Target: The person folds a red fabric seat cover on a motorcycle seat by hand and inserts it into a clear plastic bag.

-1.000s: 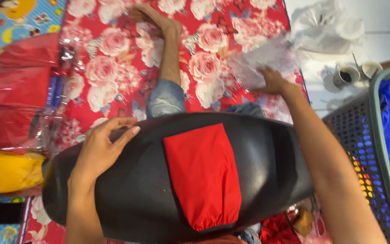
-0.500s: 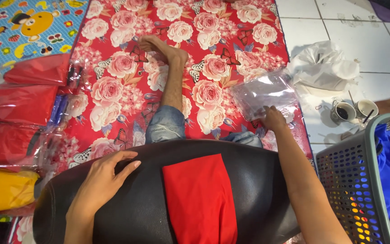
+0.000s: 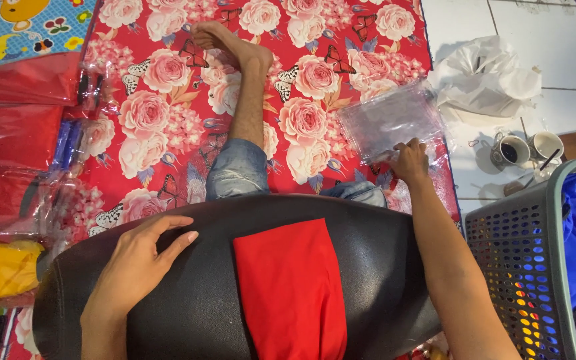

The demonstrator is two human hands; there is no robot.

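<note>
The right hand [image 3: 411, 162] is pinching a clear plastic bag [image 3: 391, 120] lying on the floral mat [image 3: 168, 100]; the left hand [image 3: 138, 263] is resting flat, empty, on the black cushion [image 3: 188, 313] beside a folded red cloth [image 3: 291, 290].

1. Left hand [image 3: 138, 267] lies flat, fingers spread, on the black padded board [image 3: 201, 293] across the lap.
2. A folded red cloth [image 3: 291, 293] lies on the board, apart from that hand.
3. Right hand [image 3: 411, 163] pinches the near edge of a clear plastic bag [image 3: 388, 120] on the floral mat [image 3: 168, 100].
4. A grey basket [image 3: 521, 267] stands at the right.
</note>
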